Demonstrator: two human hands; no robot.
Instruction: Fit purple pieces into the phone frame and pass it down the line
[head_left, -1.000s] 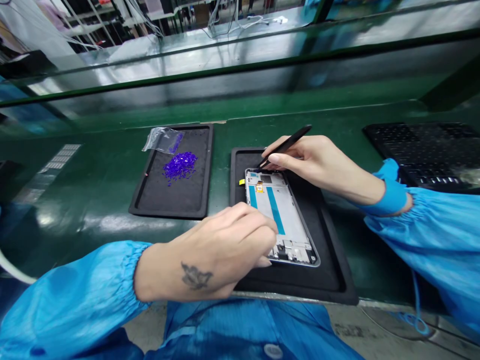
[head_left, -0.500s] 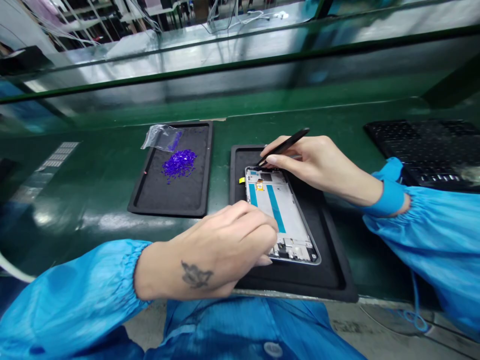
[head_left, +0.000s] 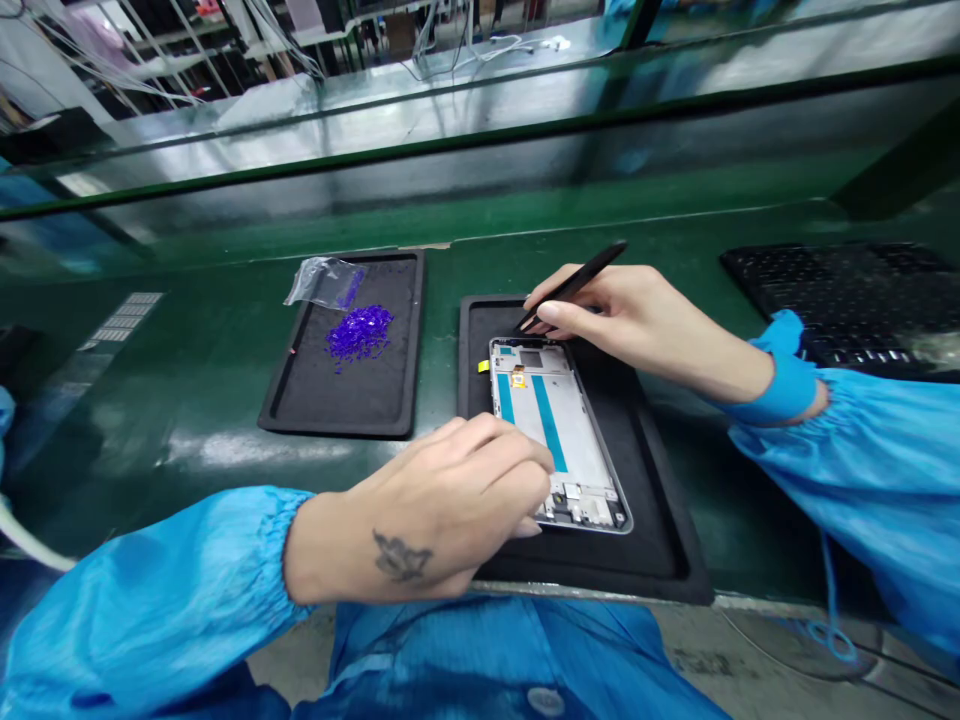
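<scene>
Since the earlier frame the left hand [head_left: 450, 510] has slid slightly toward 3 o'clock, and the upper end of the tweezers [head_left: 574, 287] has tipped up a little. The right hand [head_left: 637, 320] has a closed grip on these black tweezers, pinching them pen-style between thumb and fingers, a hold that suits fine work. Their tips come down at the 11 o'clock corner of the phone frame [head_left: 555, 430]. The left hand's fingers curve over the frame's lower half, probably to steady it, but they hide what lies beneath, so I cannot tell whether that grip has hold of anything. The silver frame, with 2 blue strips [head_left: 550, 425] and a small gold part [head_left: 518, 377], lies flat in a black tray [head_left: 660, 565] on the green counter [head_left: 172, 480]; the tray's raised rim would help keep it in place. At 9 o'clock, a 2nd black tray [head_left: 285, 400] carries a heap of purple bits [head_left: 360, 333] and a clear plastic bag [head_left: 322, 282] with some purple inside. At 2 o'clock, a dark perforated mat [head_left: 840, 275] sits beyond the right sleeve [head_left: 847, 470]
</scene>
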